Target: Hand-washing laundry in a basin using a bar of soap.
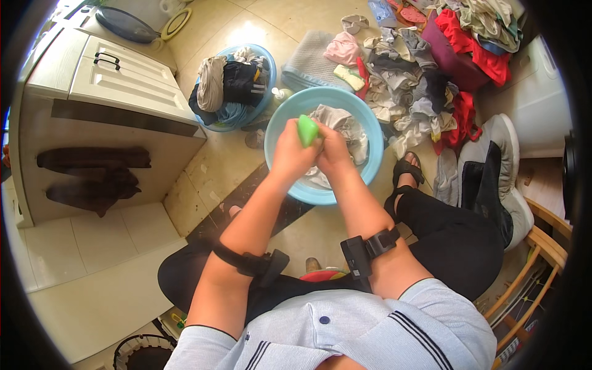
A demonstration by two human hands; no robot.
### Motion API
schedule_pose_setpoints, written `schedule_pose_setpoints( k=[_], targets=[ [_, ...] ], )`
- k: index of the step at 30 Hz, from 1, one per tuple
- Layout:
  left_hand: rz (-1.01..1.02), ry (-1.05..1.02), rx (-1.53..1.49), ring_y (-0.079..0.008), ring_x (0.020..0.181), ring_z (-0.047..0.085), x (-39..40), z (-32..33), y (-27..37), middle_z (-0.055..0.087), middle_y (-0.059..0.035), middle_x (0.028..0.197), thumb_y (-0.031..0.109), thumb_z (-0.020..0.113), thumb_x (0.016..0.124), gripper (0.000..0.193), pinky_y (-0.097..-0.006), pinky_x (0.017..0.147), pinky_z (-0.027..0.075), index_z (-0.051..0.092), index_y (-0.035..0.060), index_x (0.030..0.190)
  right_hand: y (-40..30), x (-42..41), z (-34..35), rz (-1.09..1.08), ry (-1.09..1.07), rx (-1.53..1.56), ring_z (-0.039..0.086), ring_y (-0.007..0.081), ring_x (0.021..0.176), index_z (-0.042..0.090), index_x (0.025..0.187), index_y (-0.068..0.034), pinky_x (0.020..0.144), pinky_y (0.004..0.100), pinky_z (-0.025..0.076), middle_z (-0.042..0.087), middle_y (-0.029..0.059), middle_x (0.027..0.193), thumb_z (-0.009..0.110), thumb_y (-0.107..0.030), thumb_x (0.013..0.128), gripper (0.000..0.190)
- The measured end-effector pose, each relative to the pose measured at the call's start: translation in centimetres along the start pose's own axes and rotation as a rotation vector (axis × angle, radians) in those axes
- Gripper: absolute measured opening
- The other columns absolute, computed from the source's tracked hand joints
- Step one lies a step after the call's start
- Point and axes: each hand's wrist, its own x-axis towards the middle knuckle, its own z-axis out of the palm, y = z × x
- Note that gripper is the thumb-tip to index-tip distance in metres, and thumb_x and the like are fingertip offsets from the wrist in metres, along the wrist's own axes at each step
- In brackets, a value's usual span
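Over a light blue plastic basin (375,134), my left hand (296,150) and my right hand (334,148) are pressed close together. A bright green object (307,129) with a smooth surface sticks up between them. My left fingers curl around its left side, and my right fingers close against its right side. Its lower end is hidden, so its exact kind is unclear. Below and behind the hands, wet pale cloth (344,125) lies in the basin, partly covered by my wrists.
A second blue basin (272,74) piled with clothes stands at the left. A pump bottle (280,94) sits between the basins. Behind lie a grey mat (307,58), a pale yellow bar (349,77) and heaped clothes (402,78). A white cabinet (125,74) borders the left side.
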Motion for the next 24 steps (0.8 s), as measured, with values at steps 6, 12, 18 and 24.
schedule_pose_setpoints(
  k=[6,12,18,24],
  targets=[
    [-0.035,-0.179,-0.175,-0.0147,0.08,0.052,-0.9,-1.3,0.2,0.054,-0.0054,0.089,0.005,0.061,0.071,0.03,-0.0294,0.071,0.042,0.049,0.003,0.099,-0.3,0.0,0.2,-0.043,0.03,0.14,0.055,0.017,0.071,0.055,0.094,-0.005,0.069,0.0302,0.047,0.055,0.0045,0.076,0.05,-0.012,0.084,0.013],
    [-0.277,-0.166,-0.416,-0.0099,0.078,0.05,-1.0,-2.1,-0.4,0.053,-0.0017,0.088,0.006,0.061,0.075,0.024,-0.0261,0.069,0.042,0.05,0.0046,0.096,-0.2,0.1,0.2,0.015,0.061,0.138,0.054,0.0172,0.068,0.053,0.091,-0.006,0.066,0.0315,0.047,0.054,0.0044,0.073,0.048,-0.014,0.086,0.011],
    [0.108,0.119,-0.093,-0.0227,0.079,0.058,0.8,-2.2,-0.4,0.059,-0.0129,0.085,0.009,0.06,0.073,0.029,-0.0338,0.07,0.044,0.047,-0.001,0.097,0.1,0.2,0.0,-0.071,-0.011,-0.116,0.058,0.0186,0.08,0.054,0.097,-0.003,0.072,0.0319,0.048,0.059,0.0083,0.089,0.05,-0.01,0.084,0.015],
    [0.085,0.048,-0.077,-0.0134,0.072,0.053,1.4,-2.5,-0.5,0.054,-0.004,0.082,0.006,0.06,0.074,0.027,-0.028,0.066,0.043,0.048,0.0018,0.098,0.5,0.8,-0.9,0.169,-0.15,0.23,0.054,0.0234,0.095,0.052,0.104,-0.001,0.084,0.0384,0.043,0.056,0.0111,0.102,0.042,-0.019,0.089,0.026]
  ],
)
